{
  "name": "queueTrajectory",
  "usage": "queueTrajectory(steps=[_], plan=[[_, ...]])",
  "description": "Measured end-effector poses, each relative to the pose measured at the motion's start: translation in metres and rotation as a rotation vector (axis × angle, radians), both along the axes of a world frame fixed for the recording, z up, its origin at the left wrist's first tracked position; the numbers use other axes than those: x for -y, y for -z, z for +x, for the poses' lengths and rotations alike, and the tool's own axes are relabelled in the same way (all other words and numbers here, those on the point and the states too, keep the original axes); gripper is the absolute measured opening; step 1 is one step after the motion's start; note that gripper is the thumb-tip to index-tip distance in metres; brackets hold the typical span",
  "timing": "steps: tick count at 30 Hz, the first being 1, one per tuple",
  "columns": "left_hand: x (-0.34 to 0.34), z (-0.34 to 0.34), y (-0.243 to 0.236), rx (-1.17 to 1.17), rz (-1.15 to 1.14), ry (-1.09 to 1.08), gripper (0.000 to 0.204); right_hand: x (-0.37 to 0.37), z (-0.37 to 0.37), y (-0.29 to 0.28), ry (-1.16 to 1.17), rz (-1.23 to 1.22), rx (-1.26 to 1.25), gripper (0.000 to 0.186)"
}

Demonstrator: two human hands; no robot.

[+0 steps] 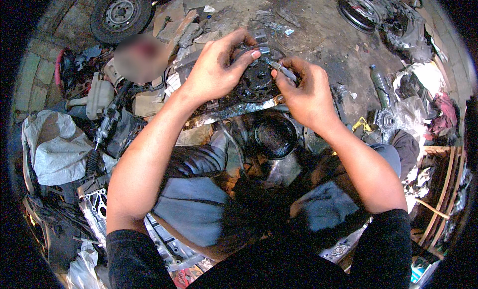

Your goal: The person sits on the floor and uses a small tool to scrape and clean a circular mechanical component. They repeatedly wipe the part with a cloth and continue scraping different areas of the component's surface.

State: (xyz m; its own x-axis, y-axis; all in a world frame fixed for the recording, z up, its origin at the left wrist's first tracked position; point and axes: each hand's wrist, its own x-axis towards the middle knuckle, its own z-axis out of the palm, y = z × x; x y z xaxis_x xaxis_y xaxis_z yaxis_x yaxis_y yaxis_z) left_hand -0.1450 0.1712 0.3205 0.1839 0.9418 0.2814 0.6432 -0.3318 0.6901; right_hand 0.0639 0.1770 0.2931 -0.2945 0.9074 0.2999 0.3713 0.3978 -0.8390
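Both hands are up over the work. The left hand (pixel 216 65) clamps down on the top of a greasy round clutch-like disc (pixel 256 82), fingers curled over its rim and thumb pressed on its face, while the right hand (pixel 306 92) pinches a slim metal tool (pixel 284 70) and pokes its tip at the disc's upper edge. The disc sits tilted on a grimy metal housing (pixel 234 110), held above the person's knees, with a dark round bowl-shaped part (pixel 274 134) just below it. By the look of things the disc is off its machine and mid-job; it is not yet clean or apart. 1 wheel (pixel 119 12) lies far off on the dirty floor (pixel 318 35).
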Motion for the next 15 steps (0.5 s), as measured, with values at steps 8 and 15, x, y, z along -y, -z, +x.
queueTrajectory(steps=[8,15], plan=[[-0.001,-0.004,0.001,-0.052,-0.026,-0.02,0.028,-0.008,0.012,-0.005,-0.013,-0.051,-0.012,0.025],[0.001,0.001,-0.011,-0.086,-0.137,-0.062,0.033,-0.008,0.025,-0.008,-0.002,0.071,0.106,0.025]])
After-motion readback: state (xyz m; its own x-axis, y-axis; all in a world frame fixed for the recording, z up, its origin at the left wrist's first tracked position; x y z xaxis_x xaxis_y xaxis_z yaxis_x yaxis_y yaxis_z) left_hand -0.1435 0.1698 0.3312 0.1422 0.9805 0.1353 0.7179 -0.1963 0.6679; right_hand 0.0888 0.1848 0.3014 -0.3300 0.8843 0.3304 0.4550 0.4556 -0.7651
